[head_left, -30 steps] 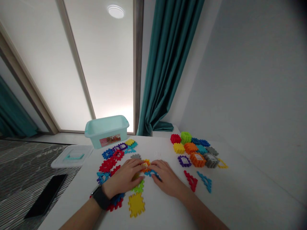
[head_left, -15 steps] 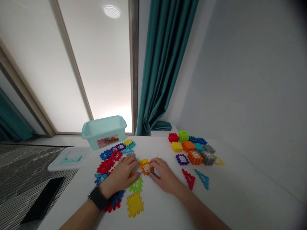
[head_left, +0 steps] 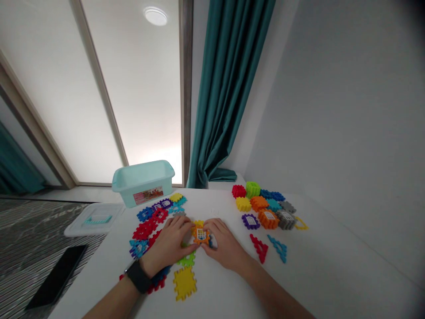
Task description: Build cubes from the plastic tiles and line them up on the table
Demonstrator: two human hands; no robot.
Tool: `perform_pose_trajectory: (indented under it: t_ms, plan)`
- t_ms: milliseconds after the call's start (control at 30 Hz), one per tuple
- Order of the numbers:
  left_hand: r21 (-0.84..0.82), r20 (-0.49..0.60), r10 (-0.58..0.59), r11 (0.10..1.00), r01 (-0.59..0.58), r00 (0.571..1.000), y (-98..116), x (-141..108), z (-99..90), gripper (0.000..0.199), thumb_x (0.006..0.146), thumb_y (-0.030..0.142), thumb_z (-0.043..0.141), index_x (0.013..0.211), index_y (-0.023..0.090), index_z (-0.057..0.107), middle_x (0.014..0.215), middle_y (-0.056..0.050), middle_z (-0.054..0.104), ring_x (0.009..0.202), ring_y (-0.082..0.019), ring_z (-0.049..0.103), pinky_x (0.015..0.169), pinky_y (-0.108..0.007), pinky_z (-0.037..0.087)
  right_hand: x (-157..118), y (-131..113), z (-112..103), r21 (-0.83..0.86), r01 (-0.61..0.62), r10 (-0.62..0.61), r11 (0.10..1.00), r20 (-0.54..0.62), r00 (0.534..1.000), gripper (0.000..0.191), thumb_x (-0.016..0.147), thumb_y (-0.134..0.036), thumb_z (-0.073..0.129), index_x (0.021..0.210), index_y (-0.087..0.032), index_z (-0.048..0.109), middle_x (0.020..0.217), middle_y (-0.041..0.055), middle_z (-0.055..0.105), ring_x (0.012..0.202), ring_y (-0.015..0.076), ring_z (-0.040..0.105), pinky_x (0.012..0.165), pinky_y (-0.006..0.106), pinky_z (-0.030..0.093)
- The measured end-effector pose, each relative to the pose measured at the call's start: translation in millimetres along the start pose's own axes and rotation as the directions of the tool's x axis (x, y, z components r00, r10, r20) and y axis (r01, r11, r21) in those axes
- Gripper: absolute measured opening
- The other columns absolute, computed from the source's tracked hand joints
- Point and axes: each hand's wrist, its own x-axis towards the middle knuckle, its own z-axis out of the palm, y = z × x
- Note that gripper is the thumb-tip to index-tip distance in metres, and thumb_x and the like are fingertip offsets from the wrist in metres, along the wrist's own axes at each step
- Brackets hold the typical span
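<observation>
Orange plastic puzzle block (head_left: pixel 201 235) sits gripped between the left hand (head_left: pixel 169 246) and right hand (head_left: pixel 223 244), both curled narrowly around it above the white table (head_left: pixel 219 283). Red and blue pieces (head_left: pixel 144 230) lie just beyond the left hand; a pile of coloured blocks (head_left: pixel 268 219) lies beyond the right hand.

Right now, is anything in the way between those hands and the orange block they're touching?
Nothing visible: the left hand and right hand both rest directly on the orange plastic block. A yellow plastic piece sits just behind the block, not between it and the hands.
</observation>
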Motion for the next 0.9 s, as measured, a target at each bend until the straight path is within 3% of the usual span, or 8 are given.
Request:
perform_pose_trajectory:
  t_ms: [500, 700, 900]
  plan:
    - [-0.028, -0.21, 0.094, 0.994, -0.102, 0.973, -6, -1, -5.2, 0.031, 0.086, 0.031, 0.073, 0.115, 0.026, 0.066, 0.119, -0.01, 0.06, 0.109, -0.03, 0.059, 0.091, -0.048, 0.052, 2, -10, -10, -0.052, 0.12, -0.127, 0.991, -0.168, 0.978, 0.046, 0.08, -0.008, 0.063, 0.122, -0.022, 0.054, 0.123, 0.0117, 0.061, 0.12, 0.0282, 0.056, 0.104, 0.049, 0.05]
    - [0.003, -0.263, 0.089, 0.996, -0.091, 0.961, -12, -2, -8.4, 0.035, 0.085, 0.028, 0.074, 0.119, 0.025, 0.066, 0.119, -0.011, 0.058, 0.108, -0.029, 0.059, 0.091, -0.047, 0.051, 0, -3, -11, -0.061, 0.137, -0.146, 0.989, -0.176, 0.973, 0.051, 0.085, -0.013, 0.062, 0.133, -0.024, 0.051, 0.13, 0.0117, 0.061, 0.124, 0.0275, 0.055, 0.105, 0.049, 0.05]
    - [0.028, -0.277, 0.088, 0.996, -0.084, 0.957, -17, -3, -12.4, 0.038, 0.086, 0.03, 0.073, 0.123, 0.026, 0.065, 0.12, -0.011, 0.059, 0.108, -0.028, 0.058, 0.092, -0.045, 0.051, -1, 7, -10, -0.068, 0.17, -0.18, 0.983, -0.189, 0.965, 0.043, 0.091, -0.015, 0.058, 0.132, -0.024, 0.051, 0.128, 0.0107, 0.064, 0.122, 0.0267, 0.057, 0.105, 0.052, 0.05]
